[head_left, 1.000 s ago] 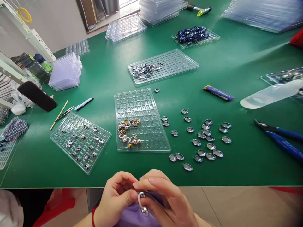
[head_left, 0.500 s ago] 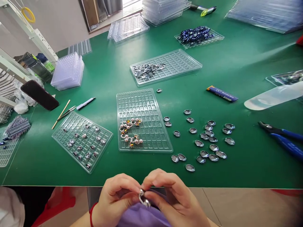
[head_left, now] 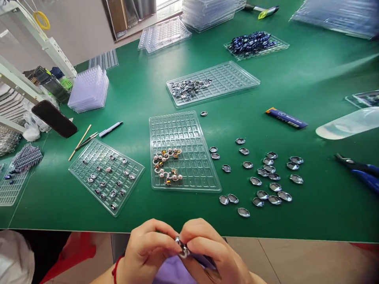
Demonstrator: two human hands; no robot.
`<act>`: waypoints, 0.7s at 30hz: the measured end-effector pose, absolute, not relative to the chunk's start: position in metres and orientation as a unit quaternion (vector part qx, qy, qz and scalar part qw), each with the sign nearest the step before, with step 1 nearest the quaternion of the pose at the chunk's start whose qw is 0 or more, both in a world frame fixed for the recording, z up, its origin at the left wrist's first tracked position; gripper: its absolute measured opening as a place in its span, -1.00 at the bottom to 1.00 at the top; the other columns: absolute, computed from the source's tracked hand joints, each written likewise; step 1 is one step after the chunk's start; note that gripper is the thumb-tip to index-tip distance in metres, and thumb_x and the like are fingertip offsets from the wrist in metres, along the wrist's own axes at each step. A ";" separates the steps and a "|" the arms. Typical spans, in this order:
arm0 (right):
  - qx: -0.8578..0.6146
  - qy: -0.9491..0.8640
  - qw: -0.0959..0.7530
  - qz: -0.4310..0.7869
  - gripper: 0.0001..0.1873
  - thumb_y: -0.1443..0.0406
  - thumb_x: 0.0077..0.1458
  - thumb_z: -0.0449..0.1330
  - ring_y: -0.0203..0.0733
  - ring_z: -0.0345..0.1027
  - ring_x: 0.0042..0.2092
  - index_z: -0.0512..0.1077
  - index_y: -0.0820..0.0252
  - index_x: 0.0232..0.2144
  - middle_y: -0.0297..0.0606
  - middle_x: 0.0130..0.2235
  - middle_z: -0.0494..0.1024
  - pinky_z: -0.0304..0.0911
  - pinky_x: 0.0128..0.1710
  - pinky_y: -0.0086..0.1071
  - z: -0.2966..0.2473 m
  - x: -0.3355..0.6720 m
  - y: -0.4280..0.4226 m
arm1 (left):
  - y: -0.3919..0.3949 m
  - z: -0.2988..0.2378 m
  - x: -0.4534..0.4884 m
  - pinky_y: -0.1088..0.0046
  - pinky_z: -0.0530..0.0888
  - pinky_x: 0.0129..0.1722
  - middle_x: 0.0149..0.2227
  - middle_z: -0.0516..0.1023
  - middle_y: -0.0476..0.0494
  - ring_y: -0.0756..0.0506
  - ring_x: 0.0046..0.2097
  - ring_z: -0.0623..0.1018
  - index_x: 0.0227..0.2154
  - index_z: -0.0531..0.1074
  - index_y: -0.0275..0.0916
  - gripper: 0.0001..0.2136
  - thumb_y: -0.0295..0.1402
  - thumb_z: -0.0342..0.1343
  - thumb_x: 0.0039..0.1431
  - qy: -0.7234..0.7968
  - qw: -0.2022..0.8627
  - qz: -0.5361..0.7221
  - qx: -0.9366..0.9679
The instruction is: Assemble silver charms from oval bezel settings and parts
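Note:
Both hands are just below the table's front edge, pinching a small silver ring-shaped jewellery piece (head_left: 184,251) between them. My left hand (head_left: 149,246) grips it from the left with thumb and fingertips. From the right, my right hand (head_left: 211,252) closes on it, and those fingers hide part of the piece. On the table ahead, a clear compartment tray (head_left: 185,134) carries several similar ring pieces (head_left: 166,157) with shiny balls. Several oval grey faceted stones (head_left: 255,181) lie loose to the right. Left of that tray, another clear tray (head_left: 106,169) holds scattered small stones.
Farther back are a tray of silvery stones (head_left: 189,88) and one of dark blue pieces (head_left: 251,42). Blue-handled pliers (head_left: 359,167), a glue box (head_left: 286,118) and a translucent strip (head_left: 349,124) lie right. A phone (head_left: 55,118), tweezers (head_left: 85,141) and a white pen (head_left: 110,129) lie left.
The ring piece has been turned between my fingertips, and my right hand's fingers now cover more of it. The table scene has shifted slightly rightward in view.

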State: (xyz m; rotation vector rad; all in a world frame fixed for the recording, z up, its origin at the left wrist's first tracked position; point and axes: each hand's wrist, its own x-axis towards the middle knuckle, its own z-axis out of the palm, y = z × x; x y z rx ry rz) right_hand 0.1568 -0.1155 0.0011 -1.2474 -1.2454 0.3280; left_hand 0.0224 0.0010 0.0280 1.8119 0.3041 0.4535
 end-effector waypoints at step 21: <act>-0.542 -0.580 0.557 0.243 -0.56 0.57 -0.09 -0.01 -0.29 0.21 -0.40 0.15 0.10 -0.16 -0.35 -0.38 0.27 0.24 -0.47 -0.49 0.003 0.159 -0.116 | -0.004 0.025 0.020 0.56 0.48 -0.31 -0.36 0.60 -0.13 -0.01 -0.35 0.56 -0.35 0.49 -0.22 -0.87 -0.48 0.05 0.28 0.140 0.591 0.139 0.782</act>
